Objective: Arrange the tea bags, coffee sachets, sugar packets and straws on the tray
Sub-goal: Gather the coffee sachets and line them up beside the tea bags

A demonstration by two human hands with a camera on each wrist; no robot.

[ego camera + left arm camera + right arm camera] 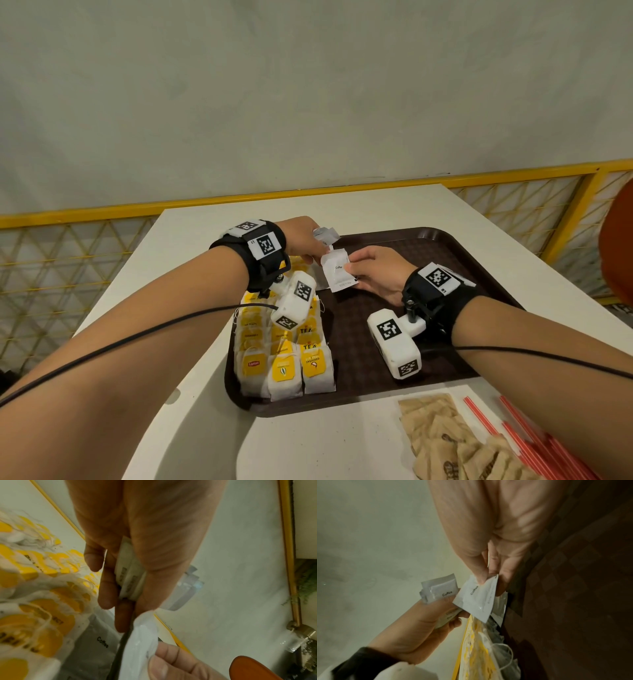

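A dark brown tray lies on the white table. Rows of yellow-tagged tea bags fill its left side. My left hand hovers over the tray's far left corner and grips a small stack of white coffee sachets. My right hand pinches a single coffee sachet by its edge, right beside the left hand's stack. Another coffee sachet lies on the tray below. Brown sugar packets and red straws lie on the table near the front right.
A yellow railing with mesh runs behind the table in front of a pale wall. An orange rounded object stands at the right edge. The tray's middle and right show bare brown surface.
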